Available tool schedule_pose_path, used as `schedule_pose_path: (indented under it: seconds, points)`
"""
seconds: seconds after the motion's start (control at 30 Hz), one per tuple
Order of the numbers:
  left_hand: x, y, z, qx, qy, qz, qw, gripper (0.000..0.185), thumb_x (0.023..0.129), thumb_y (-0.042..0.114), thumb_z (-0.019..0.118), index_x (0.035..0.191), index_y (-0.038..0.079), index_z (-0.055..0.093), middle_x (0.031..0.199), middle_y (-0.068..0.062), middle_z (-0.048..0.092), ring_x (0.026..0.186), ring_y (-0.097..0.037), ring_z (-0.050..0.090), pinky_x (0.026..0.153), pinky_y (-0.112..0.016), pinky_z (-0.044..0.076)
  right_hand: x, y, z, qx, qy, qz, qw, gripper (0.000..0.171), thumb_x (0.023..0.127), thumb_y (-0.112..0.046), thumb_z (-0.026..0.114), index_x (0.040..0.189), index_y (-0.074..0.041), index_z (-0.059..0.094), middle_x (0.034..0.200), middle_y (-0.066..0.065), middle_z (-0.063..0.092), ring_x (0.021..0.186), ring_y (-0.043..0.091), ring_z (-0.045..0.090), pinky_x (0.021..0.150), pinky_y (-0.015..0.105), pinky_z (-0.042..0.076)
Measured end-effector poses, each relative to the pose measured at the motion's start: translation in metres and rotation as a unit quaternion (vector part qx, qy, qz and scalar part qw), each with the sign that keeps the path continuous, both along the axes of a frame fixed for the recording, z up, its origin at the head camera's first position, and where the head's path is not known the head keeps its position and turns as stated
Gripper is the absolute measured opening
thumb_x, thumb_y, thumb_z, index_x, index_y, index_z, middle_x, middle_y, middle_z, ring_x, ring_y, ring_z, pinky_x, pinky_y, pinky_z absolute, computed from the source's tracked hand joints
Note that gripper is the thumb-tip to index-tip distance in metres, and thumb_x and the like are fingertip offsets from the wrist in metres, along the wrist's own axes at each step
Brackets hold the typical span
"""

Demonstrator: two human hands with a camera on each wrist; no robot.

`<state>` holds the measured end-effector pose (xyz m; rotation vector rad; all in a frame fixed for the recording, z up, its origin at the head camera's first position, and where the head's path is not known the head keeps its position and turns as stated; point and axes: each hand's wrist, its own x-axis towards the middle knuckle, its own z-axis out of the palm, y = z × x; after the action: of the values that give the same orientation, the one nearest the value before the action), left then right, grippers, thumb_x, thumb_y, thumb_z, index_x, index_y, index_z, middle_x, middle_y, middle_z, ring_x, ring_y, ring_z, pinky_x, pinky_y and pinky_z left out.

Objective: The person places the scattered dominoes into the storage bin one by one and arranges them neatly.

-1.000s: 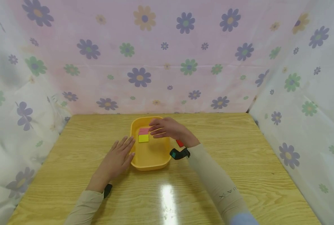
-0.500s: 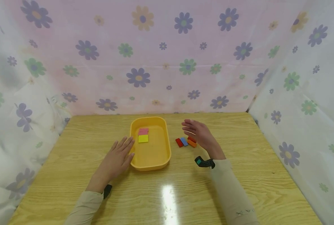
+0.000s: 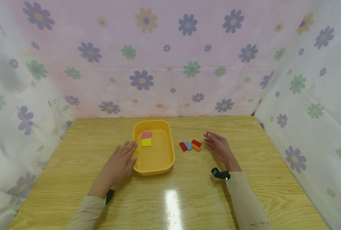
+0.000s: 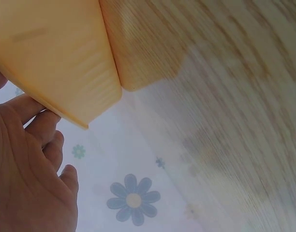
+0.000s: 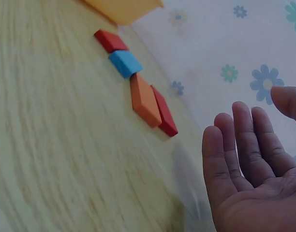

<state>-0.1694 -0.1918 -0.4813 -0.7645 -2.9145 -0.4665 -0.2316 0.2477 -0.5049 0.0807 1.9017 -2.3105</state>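
My left hand [image 3: 117,166] rests at the left rim of a yellow plastic tray [image 3: 156,171], its fingers lying straight over the edge. In the left wrist view, fingertips [image 4: 49,125] touch the rim from beside the ribbed outer wall. Inside the tray lie two pink blocks [image 3: 146,135] and a yellow block [image 3: 146,142], side by side. My right hand [image 3: 220,148] is held just right of the small loose blocks, holding nothing, its fingers relaxed. Those are a red block [image 5: 111,41], a blue block [image 5: 125,64], an orange block [image 5: 145,100] and another red block [image 5: 165,112].
The loose blocks lie flat on the wood-grain table [image 3: 205,198], right of the tray. A flower-print sheet [image 3: 164,57] stands behind the table and along both sides. Dark straps with small devices [image 3: 220,174] sit on the wrists.
My right hand has moved right, from over the tray past the loose blocks, uncovering them. It has also come a little nearer. My left hand and the tray stay put.
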Motion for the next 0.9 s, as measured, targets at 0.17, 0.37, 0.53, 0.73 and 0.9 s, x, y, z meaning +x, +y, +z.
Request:
schedule_pose_path:
  seconds: [0.17,0.37,0.53,0.73,0.9]
  points:
    - [0.0,0.0,-0.001,0.004,0.003,0.001,1.0,0.058,0.108,0.029,0.048,0.156,-0.001,0.036,0.164,-0.015,0.033,0.154,-0.038,0.023,0.124,-0.06,0.016,0.0,0.002,-0.004,0.062,0.01,-0.002,0.998,0.056,0.105,-0.023,0.059,0.149,0.009,0.043,0.134,0.01,0.064,0.123,0.018,0.064,0.099,0.024,0.055]
    - [0.0,0.0,-0.003,0.004,0.002,0.002,1.0,0.059,0.108,0.031,0.047,0.157,0.001,0.035,0.165,-0.013,0.032,0.155,-0.036,0.022,0.125,-0.058,0.015,-0.003,-0.002,-0.008,0.187,0.072,0.003,0.98,0.045,0.101,-0.012,0.064,0.139,0.011,0.054,0.137,0.031,0.058,0.113,0.021,0.067,0.092,0.025,0.058]
    - [-0.001,-0.001,-0.005,0.005,0.001,0.002,1.0,0.059,0.109,0.033,0.045,0.158,0.002,0.034,0.165,-0.013,0.032,0.155,-0.036,0.021,0.126,-0.058,0.015,-0.008,-0.009,-0.01,0.275,0.115,0.001,0.955,0.037,0.096,-0.004,0.069,0.129,0.01,0.063,0.125,0.029,0.066,0.109,0.034,0.067,0.088,0.023,0.057]
    - [0.0,-0.001,-0.003,0.009,-0.003,0.002,1.0,0.058,0.109,0.032,0.045,0.157,0.001,0.035,0.165,-0.013,0.032,0.155,-0.036,0.022,0.124,-0.061,0.017,-0.013,-0.012,-0.011,0.335,0.14,0.011,0.932,0.033,0.091,-0.003,0.074,0.122,0.009,0.067,0.117,0.026,0.069,0.103,0.04,0.068,0.094,0.049,0.057]
    - [-0.001,-0.001,-0.003,0.007,-0.005,0.002,1.0,0.059,0.108,0.031,0.047,0.157,0.002,0.035,0.165,-0.013,0.032,0.155,-0.036,0.022,0.124,-0.06,0.016,-0.016,-0.013,-0.012,0.381,0.147,0.016,0.913,0.028,0.089,-0.001,0.075,0.115,0.008,0.07,0.11,0.023,0.071,0.099,0.036,0.066,0.09,0.049,0.056]
